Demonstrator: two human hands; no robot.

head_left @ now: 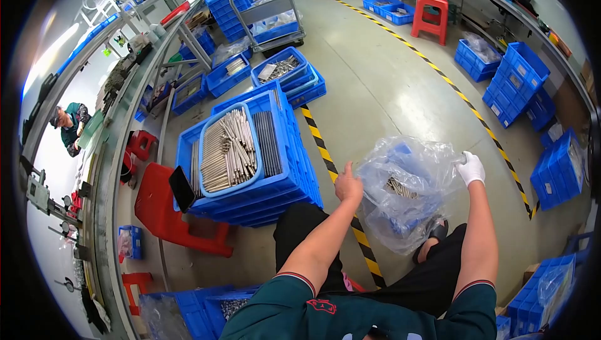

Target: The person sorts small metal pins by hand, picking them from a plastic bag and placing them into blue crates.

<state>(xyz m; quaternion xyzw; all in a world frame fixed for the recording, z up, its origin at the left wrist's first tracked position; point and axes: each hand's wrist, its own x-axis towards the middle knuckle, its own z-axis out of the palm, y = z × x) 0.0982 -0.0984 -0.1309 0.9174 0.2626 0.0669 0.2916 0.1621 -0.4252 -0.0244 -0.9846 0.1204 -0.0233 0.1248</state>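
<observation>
My fingers pinch the rim of a clear plastic bag (407, 190) on both sides: my bare left hand (348, 185) is closed on the edge at 9 o'clock of the bag, and my white-gloved right hand (471, 168) is clamped on the edge at 2 o'clock, holding the mouth spread between them. Inside the bag lies a small bunch of metal rods (399, 187), with a blue crate showing through the film. The bag hangs over my dark-trousered lap, above a yellow-and-black floor stripe (325, 152). At 9 o'clock of my left hand stands a stack of blue crates (294, 183), the top 1 carrying a blue basket (230, 147) heaped with metal rods. A red stool (169, 215) sits at 8 o'clock of that stack.
</observation>
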